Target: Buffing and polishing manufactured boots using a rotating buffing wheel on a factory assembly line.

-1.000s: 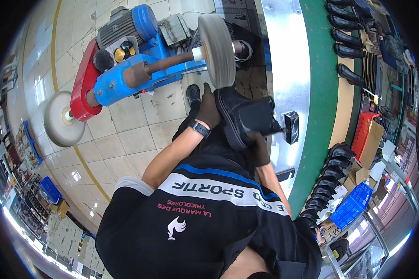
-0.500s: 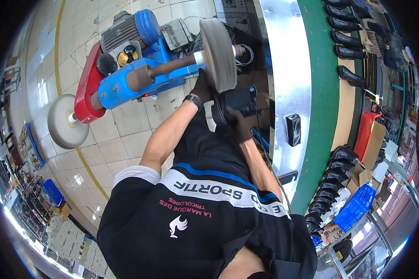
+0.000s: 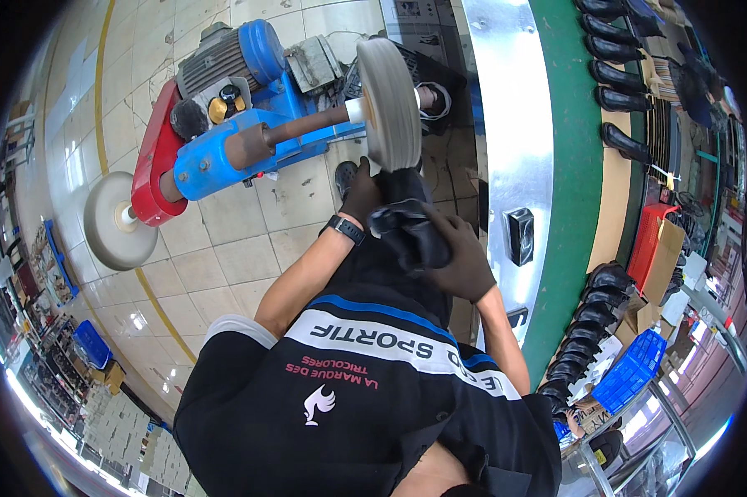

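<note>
A black leather shoe [image 3: 408, 234] is held between my two dark-gloved hands, below the grey buffing wheel [image 3: 390, 103]. Its front end points up at the wheel's lower edge and seems to touch it; its opening faces back toward me. My left hand [image 3: 361, 197], with a watch at the wrist, is closed at the shoe's left side, its fingertips partly hidden. Wrapped round the right and back part of the shoe is my right hand [image 3: 466, 258]. The wheel's smeared face suggests that it is spinning.
The wheel sits on a shaft of a blue machine [image 3: 216, 157] with a motor [image 3: 224, 58], a red belt guard [image 3: 154, 161] and a second wheel [image 3: 112, 219]. At right, a metal ledge [image 3: 514, 99] carries a small black block [image 3: 520, 234]. Beyond, several black shoes [image 3: 626, 74] line a green-edged bench.
The shoe has been turned, and its opening now shows toward me. My right hand has shifted right and nearer to my body; my left hand has come slightly nearer too.
</note>
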Action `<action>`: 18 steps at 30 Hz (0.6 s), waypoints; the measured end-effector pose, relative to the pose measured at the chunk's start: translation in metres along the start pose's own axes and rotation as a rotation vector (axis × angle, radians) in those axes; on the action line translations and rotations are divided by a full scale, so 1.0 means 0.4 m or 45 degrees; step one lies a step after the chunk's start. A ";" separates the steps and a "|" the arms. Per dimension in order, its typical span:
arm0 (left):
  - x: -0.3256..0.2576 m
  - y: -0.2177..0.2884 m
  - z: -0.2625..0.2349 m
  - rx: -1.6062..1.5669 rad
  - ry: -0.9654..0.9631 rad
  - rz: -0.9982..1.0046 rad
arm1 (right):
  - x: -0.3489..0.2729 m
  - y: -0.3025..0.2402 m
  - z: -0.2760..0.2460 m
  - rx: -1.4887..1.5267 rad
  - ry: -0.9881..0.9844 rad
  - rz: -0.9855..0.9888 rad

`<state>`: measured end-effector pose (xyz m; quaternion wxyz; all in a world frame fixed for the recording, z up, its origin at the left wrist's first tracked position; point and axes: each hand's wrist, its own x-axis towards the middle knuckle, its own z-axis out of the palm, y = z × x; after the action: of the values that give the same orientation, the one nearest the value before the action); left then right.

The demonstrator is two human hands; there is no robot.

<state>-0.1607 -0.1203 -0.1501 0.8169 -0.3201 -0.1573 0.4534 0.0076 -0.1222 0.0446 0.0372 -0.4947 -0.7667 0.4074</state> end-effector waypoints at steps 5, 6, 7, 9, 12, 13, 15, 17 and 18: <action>0.052 0.049 -0.099 0.659 0.400 0.329 | 0.147 0.003 0.028 -0.333 -0.186 0.143; 0.053 0.060 -0.107 0.669 0.392 0.317 | 0.188 0.030 0.041 -0.369 -0.230 0.096; 0.055 0.069 -0.117 0.674 0.388 0.297 | 0.215 0.055 0.056 -0.405 -0.273 0.058; 0.059 0.087 -0.129 0.686 0.376 0.260 | 0.245 0.095 0.093 -0.493 -0.274 0.012; 0.057 0.106 -0.143 0.694 0.363 0.234 | 0.207 0.086 0.085 -0.555 -0.200 -0.066; 0.060 0.111 -0.143 0.696 0.356 0.226 | 0.172 0.070 0.069 -0.531 -0.108 -0.088; 0.072 0.086 -0.109 0.699 0.349 0.202 | 0.086 0.041 0.041 -0.386 -0.067 -0.015; 0.050 -0.002 0.006 1.157 0.903 0.481 | 0.024 0.025 0.029 -0.075 0.225 -0.064; 0.033 0.009 0.020 0.828 0.795 0.382 | 0.004 0.038 0.041 -0.069 0.217 -0.075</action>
<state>-0.1603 -0.1048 -0.1469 0.8085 -0.1878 0.2939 0.4740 0.0102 -0.1277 0.0232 0.1010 -0.5056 -0.7858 0.3417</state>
